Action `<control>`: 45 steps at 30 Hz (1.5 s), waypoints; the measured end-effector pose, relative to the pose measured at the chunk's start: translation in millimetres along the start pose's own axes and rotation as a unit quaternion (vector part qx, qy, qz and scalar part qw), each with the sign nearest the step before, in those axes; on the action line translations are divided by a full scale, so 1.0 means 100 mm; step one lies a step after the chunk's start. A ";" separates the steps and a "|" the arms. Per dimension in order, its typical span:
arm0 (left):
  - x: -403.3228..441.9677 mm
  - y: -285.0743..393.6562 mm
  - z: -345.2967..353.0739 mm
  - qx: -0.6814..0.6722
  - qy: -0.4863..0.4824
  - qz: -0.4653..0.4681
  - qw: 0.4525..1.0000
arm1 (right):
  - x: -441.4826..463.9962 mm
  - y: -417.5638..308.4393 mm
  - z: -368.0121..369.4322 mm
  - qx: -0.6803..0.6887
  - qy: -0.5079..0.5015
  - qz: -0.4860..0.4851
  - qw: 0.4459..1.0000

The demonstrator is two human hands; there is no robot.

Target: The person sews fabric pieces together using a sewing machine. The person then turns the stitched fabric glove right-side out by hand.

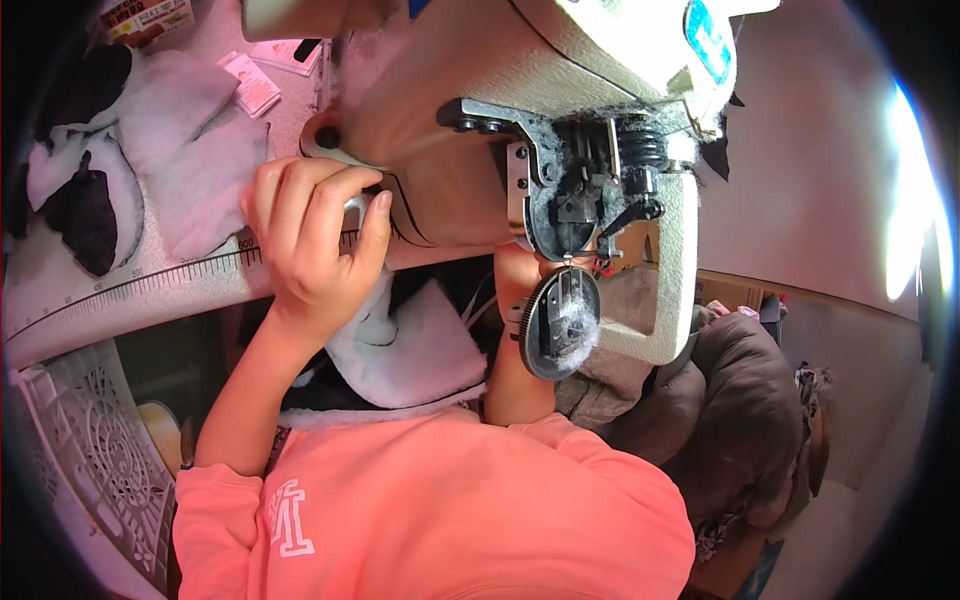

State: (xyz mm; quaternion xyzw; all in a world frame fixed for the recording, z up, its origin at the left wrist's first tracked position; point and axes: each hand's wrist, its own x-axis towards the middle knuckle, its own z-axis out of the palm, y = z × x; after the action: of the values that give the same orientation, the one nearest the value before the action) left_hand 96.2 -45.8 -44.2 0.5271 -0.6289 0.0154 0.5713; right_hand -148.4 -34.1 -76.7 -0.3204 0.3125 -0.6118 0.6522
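Observation:
My left hand [318, 225] is raised against the side of a large cream sewing machine [430, 170]. Its fingers are curled and the thumb faces them; a small shiny piece shows between them, too little of it to name. My right forearm [518, 385] goes up behind the machine's toothed round disc [562, 322], which has white fluff on it. The machine head covers most of my right hand [517, 264], fingers included. White fleecy fabric [415, 345] with black parts lies over my lap, below and between the hands.
White fluffy and black fabric pieces [190, 130] lie on the table at left, beside small pink-lit packets [250, 85]. A printed ruler scale [150, 268] runs along the table edge. A patterned plastic basket [105, 455] stands lower left, and dark puffy cloth [735, 400] is at right.

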 end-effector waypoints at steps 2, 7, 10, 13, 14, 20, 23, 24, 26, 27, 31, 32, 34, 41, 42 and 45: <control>0.00 -0.01 0.00 -0.001 0.000 0.001 1.000 | -0.01 0.02 -0.08 -0.010 -0.010 0.001 1.000; -0.01 -0.03 0.01 -0.003 -0.005 0.008 1.000 | -0.06 -0.04 0.16 -0.199 0.078 -0.018 0.977; -0.02 -0.04 0.01 -0.002 -0.003 0.008 1.000 | -0.03 -0.07 0.20 -0.121 0.071 0.021 0.990; -0.02 -0.04 0.01 0.000 -0.003 0.008 1.000 | 0.01 -0.12 0.21 -0.003 0.059 0.078 0.995; -0.02 -0.04 0.01 0.000 -0.002 0.008 1.000 | 0.03 -0.13 0.22 0.036 0.054 0.097 0.993; -0.02 -0.03 0.01 -0.001 -0.002 0.007 1.000 | 0.10 -0.22 0.21 0.269 0.026 0.205 0.941; -0.02 -0.04 0.01 -0.001 -0.003 0.007 1.000 | 0.07 -0.19 0.18 0.344 0.016 0.238 0.908; -0.02 -0.04 0.01 0.000 -0.003 0.006 1.000 | 0.02 -0.11 0.14 0.217 0.074 0.168 0.959; -0.02 -0.04 0.01 0.001 -0.003 0.006 1.000 | -0.02 -0.04 0.02 0.084 0.130 0.094 0.983; -0.02 -0.03 0.01 0.002 -0.003 0.006 1.000 | 0.00 -0.02 0.01 0.078 0.101 0.080 0.989; -0.02 -0.03 0.01 0.002 -0.006 0.006 1.000 | 0.13 -0.12 0.10 0.407 -0.037 0.212 0.888; -0.02 -0.03 0.01 0.002 -0.007 0.006 1.000 | 0.11 -0.13 0.14 0.407 -0.037 0.212 0.888; -0.02 -0.03 0.01 0.005 -0.006 0.008 1.000 | 0.05 -0.12 0.18 0.250 0.078 0.133 0.956; -0.02 -0.03 0.01 0.009 -0.006 0.010 1.000 | 0.04 -0.10 0.12 0.234 0.084 0.132 0.960; -0.02 -0.03 0.01 0.010 -0.006 0.011 1.000 | 0.04 -0.10 0.14 0.231 0.085 0.132 0.960; -0.02 -0.03 0.01 0.011 -0.006 0.014 1.000 | 0.06 -0.15 0.27 0.260 0.096 0.146 0.950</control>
State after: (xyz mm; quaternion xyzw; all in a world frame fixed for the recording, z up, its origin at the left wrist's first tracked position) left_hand 97.3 -46.7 -47.9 0.5249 -0.6395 0.0267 0.5611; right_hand -135.3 -39.8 -48.3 -0.0303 0.2470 -0.5978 0.7621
